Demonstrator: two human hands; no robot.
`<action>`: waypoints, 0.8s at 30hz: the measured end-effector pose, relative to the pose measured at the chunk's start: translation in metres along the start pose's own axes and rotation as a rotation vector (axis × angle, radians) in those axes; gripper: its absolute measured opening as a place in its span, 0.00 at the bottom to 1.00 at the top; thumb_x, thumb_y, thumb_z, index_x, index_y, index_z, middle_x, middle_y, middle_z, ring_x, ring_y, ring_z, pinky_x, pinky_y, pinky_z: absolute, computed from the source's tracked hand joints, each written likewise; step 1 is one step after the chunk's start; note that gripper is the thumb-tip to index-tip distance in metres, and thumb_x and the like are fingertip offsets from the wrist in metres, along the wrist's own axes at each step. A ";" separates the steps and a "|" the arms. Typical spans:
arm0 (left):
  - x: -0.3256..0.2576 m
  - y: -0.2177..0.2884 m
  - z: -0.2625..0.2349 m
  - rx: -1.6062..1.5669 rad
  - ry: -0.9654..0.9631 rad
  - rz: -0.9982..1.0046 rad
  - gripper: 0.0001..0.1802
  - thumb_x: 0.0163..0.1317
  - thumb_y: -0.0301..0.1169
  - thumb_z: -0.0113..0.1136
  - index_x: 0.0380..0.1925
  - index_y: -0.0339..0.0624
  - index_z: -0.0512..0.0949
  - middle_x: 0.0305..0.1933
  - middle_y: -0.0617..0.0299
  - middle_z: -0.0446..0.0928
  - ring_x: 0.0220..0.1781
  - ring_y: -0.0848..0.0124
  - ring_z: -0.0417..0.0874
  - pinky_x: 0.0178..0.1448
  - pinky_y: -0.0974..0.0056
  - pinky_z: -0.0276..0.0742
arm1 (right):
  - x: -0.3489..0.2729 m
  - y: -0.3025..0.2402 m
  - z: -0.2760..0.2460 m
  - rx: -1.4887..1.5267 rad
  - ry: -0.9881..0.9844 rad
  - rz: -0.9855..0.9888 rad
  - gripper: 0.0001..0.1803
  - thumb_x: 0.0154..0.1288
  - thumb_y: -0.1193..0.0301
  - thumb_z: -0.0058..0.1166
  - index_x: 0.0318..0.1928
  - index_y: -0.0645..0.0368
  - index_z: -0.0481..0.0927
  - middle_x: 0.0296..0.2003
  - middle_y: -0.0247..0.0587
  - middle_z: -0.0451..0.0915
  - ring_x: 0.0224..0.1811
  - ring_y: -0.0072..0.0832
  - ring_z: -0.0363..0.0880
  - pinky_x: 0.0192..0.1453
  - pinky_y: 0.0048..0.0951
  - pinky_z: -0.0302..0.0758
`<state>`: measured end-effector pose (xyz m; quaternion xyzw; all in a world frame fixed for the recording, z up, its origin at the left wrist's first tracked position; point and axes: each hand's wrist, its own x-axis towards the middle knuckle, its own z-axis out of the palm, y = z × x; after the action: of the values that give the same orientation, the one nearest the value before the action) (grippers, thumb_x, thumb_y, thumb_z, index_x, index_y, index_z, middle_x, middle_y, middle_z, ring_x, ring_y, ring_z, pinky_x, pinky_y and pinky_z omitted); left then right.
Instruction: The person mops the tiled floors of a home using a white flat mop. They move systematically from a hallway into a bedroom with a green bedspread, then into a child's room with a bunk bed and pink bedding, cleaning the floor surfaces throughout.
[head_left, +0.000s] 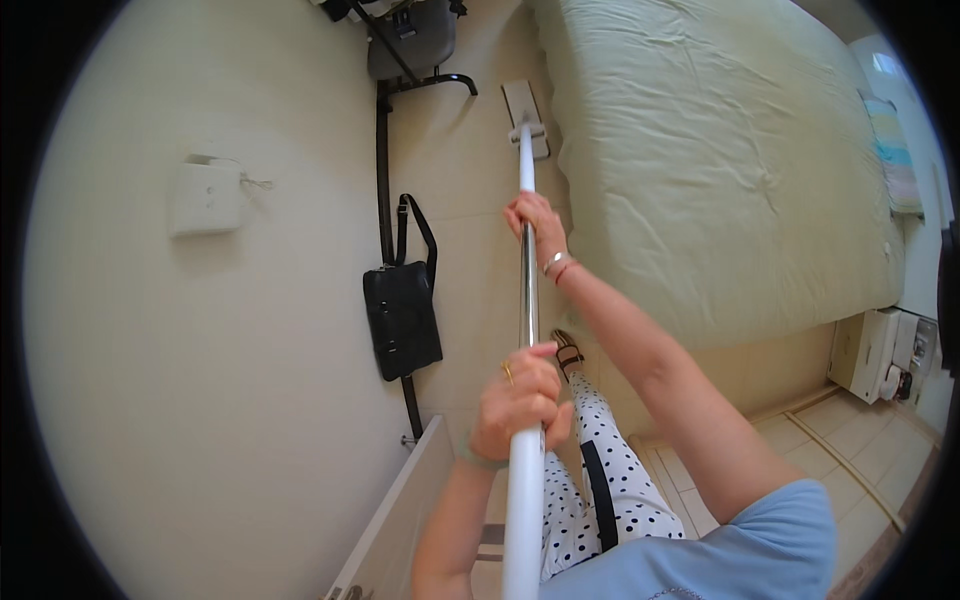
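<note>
Both my hands grip the long pole of a flat mop (529, 290), white at its ends and shiny metal in the middle. My left hand (519, 402), with a ring on one finger, is wrapped round the upper white part close to my body. Farther along, my right hand (538, 222) holds the shaft near the lower white section; a bracelet and a red string circle its wrist. The mop's flat rectangular head (522, 105) lies on the tiled floor beside the bed, its far end angled slightly left. The head's underside is hidden.
A bed (720, 170) with a pale green cover borders the floor strip on the right. Along the left wall sit a black bag (402, 320) with a strap, and a grey chair (415, 45). A white box (207, 197) is on the wall. A white cabinet (868, 355) stands at right.
</note>
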<state>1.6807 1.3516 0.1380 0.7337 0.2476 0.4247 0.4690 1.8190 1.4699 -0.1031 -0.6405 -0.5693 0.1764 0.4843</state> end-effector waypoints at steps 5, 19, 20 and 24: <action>0.030 -0.026 0.007 0.031 0.271 0.071 0.10 0.50 0.16 0.56 0.22 0.42 0.67 0.23 0.60 0.72 0.28 0.64 0.77 0.51 0.47 0.78 | 0.063 0.017 -0.009 -0.168 -0.175 -0.089 0.12 0.63 0.65 0.60 0.26 0.53 0.73 0.35 0.36 0.78 0.53 0.38 0.77 0.46 0.42 0.74; -0.090 0.053 0.006 0.113 0.619 -0.167 0.07 0.61 0.22 0.46 0.27 0.45 0.61 0.23 0.62 0.68 0.29 0.68 0.71 0.54 0.47 0.72 | -0.054 -0.042 0.009 -0.080 -0.632 -0.184 0.06 0.51 0.73 0.56 0.24 0.47 0.74 0.29 0.33 0.73 0.47 0.35 0.74 0.68 0.47 0.62; -0.103 0.062 0.010 0.131 0.643 -0.200 0.07 0.62 0.23 0.44 0.28 0.46 0.60 0.23 0.63 0.66 0.30 0.69 0.68 0.56 0.48 0.70 | -0.070 -0.048 0.009 -0.100 -0.682 -0.199 0.06 0.51 0.73 0.57 0.24 0.47 0.75 0.29 0.32 0.73 0.48 0.34 0.74 0.69 0.49 0.60; -0.151 0.098 0.027 0.148 0.762 -0.281 0.07 0.64 0.23 0.41 0.27 0.46 0.58 0.23 0.63 0.64 0.31 0.70 0.65 0.56 0.48 0.68 | -0.124 -0.073 0.003 -0.043 -0.804 -0.242 0.06 0.48 0.72 0.58 0.22 0.45 0.76 0.28 0.29 0.73 0.47 0.32 0.74 0.72 0.50 0.56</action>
<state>1.6220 1.1806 0.1620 0.5149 0.5311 0.5788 0.3431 1.7401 1.3511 -0.0854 -0.4589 -0.7878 0.3421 0.2273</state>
